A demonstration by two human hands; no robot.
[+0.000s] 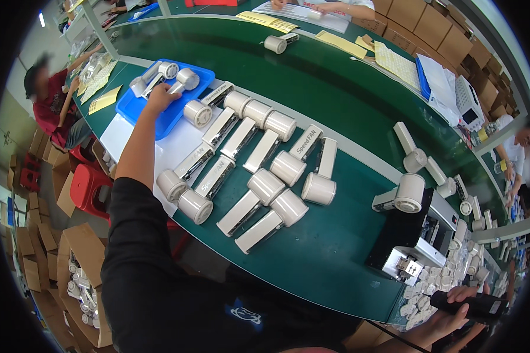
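While reaching into the blue tray [136, 107], left hand [160, 97] grips a white fan [181, 81].

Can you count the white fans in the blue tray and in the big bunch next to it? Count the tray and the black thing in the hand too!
White fans in the blue tray: 3
White fans in the bunch beside it: 10
Blue tray: 1
Black device in the right hand: 1
Total: 15

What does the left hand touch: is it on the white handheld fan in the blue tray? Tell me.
Touching. The head view shows the left hand with fingers closed on the white handheld fan over the blue tray.
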